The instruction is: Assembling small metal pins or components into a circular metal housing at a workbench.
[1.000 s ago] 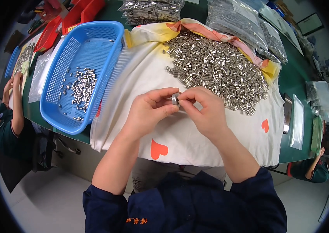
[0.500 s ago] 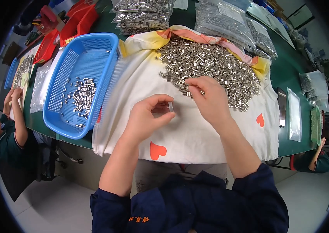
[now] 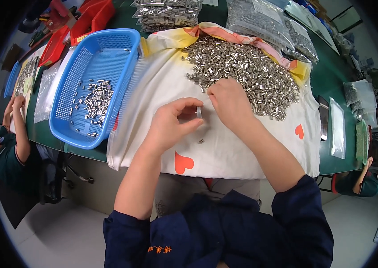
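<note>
My left hand (image 3: 171,119) is curled over the white cloth (image 3: 149,96), pinching a small silver metal piece (image 3: 199,111) seen edge-on between thumb and fingertips. My right hand (image 3: 230,102) is closed, its fingertips pressed together at the near left edge of a heap of short metal cylinders (image 3: 247,67). What those fingertips hold, if anything, is hidden. One loose cylinder (image 3: 201,141) lies on the cloth below my left hand. More cylinders (image 3: 97,100) are in the blue perforated basket (image 3: 128,67) to the left.
Clear bags of metal parts (image 3: 258,24) stand behind the heap, with another stack of bagged parts (image 3: 166,15) beside them. Red bins (image 3: 93,18) are at the far left. A flat clear bag (image 3: 337,127) lies to the right. Other people sit at both sides.
My right hand has drawn left and nearer, and its fingers have closed together. A single cylinder now lies on the cloth near me. My left hand still pinches the metal piece.
</note>
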A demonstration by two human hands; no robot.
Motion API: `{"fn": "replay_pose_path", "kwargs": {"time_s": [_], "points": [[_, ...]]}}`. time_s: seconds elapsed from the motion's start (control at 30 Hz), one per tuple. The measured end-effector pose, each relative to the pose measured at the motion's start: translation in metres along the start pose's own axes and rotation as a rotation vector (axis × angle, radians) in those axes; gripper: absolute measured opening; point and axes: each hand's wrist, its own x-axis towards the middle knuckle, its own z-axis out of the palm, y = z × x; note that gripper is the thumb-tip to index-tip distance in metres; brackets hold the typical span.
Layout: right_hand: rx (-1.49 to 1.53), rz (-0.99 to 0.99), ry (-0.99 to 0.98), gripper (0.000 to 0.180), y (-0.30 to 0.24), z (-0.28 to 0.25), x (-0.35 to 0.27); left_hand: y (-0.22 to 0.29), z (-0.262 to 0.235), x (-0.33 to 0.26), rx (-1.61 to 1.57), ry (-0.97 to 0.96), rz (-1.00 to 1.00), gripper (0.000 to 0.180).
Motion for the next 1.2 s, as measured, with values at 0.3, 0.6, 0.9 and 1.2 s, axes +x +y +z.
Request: {"fn": "replay_pose_path", "kwargs": {"time_s": [0.3,0.6,0.9,1.2], "points": [[0.869,0.255,0.062,0.007,-0.026,-0.022,-0.015,0.000,-0.003,0.002,-0.458,0.031,-0.025,0.034],[0.762,0.234,-0.051,0.008,-0.020,-0.021,-0.016,-0.001,-0.002,0.004,-0.353,0.023,-0.056,0.035],[0.512,0.007,0.120,0.006,-0.020,-0.019,-0.018,-0.001,-0.002,0.003,-0.247,0.026,-0.042,0.035],[0.921,0.448,-0.209,0.011,-0.007,-0.021,-0.015,-0.001,0.003,0.004,-0.128,-0.036,-0.045,0.033]]}}
